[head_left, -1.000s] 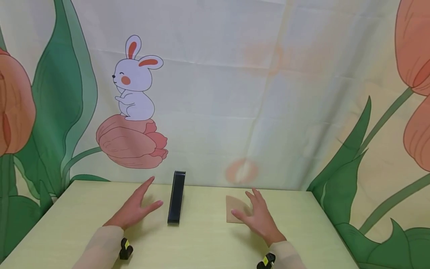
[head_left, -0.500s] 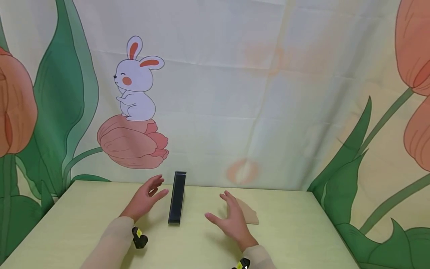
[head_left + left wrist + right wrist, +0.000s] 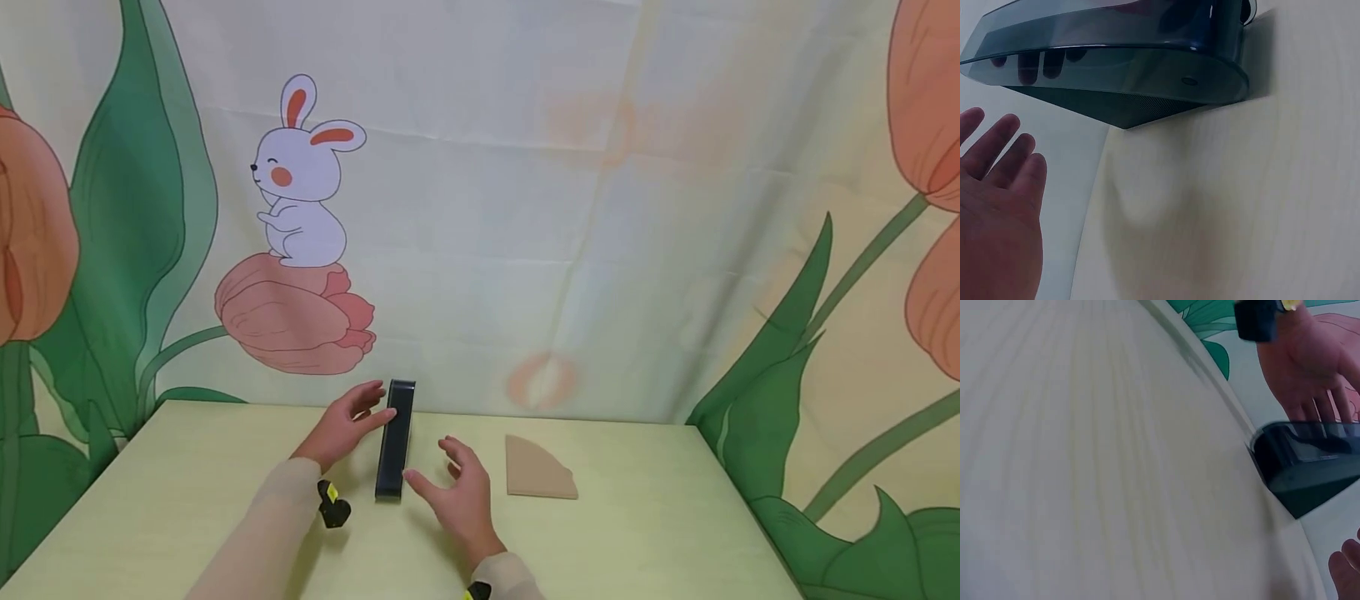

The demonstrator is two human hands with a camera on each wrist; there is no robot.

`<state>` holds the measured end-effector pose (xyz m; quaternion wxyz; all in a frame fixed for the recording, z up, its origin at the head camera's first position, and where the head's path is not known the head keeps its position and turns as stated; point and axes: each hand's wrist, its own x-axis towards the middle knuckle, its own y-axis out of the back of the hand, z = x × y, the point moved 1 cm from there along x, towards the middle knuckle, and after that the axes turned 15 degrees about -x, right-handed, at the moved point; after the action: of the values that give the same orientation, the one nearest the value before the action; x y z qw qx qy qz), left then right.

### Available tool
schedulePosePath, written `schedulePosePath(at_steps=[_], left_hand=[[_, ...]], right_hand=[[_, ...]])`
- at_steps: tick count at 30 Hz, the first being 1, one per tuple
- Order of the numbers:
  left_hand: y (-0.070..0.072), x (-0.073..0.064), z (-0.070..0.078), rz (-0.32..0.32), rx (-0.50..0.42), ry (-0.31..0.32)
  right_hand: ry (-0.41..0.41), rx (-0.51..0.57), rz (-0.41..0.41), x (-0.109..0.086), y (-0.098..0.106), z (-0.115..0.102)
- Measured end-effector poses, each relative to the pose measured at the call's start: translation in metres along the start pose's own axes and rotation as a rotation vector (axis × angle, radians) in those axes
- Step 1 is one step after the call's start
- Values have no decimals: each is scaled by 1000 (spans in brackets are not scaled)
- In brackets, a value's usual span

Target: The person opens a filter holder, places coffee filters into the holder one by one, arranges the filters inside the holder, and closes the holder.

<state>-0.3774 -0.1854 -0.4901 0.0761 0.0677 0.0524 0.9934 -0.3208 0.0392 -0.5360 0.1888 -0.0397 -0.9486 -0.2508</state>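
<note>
A glossy black, narrow device with rounded ends (image 3: 394, 467) stands on the table. From the side, in the left wrist view, its dark body (image 3: 1104, 78) tapers to a wedge with a fine mesh face. On its left, my left hand (image 3: 341, 432) hovers with fingers extended and slightly bent, the thumb overlapping the device's front in the head view. To its right is my right hand (image 3: 463, 504), fingers spread and thumb pointing at the device's lower end. Nothing is held by either hand. The right wrist view catches only the right fingertips (image 3: 1346, 572), below the device.
A flat brown fan-shaped piece (image 3: 538, 471) lies on the pale wooden table (image 3: 637, 533), right of the right hand. Behind the table's back edge hangs a cloth backdrop (image 3: 465, 208) printed with a rabbit and tulips. Each wrist carries a small black camera (image 3: 333, 505).
Both hands have come in toward the black device, the left moving right and the right moving left. The right hand has uncovered the brown piece. The device has stayed put.
</note>
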Motion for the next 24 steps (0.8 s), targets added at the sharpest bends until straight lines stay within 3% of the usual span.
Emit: schedulePosePath(at_steps=[5, 9, 16, 24], left_hand=[[-3, 9, -1, -1, -8, 30], [-5, 16, 0, -40, -16, 61], [-8, 25, -3, -73, -36, 133], [-16, 34, -6, -63, -115, 123]], right_hand=[[-62, 27, 33, -4, -21, -9], [-122, 23, 65, -5, -34, -14], [-170, 14, 53, -2, -51, -16], [-176, 20, 52, 2, -58, -20]])
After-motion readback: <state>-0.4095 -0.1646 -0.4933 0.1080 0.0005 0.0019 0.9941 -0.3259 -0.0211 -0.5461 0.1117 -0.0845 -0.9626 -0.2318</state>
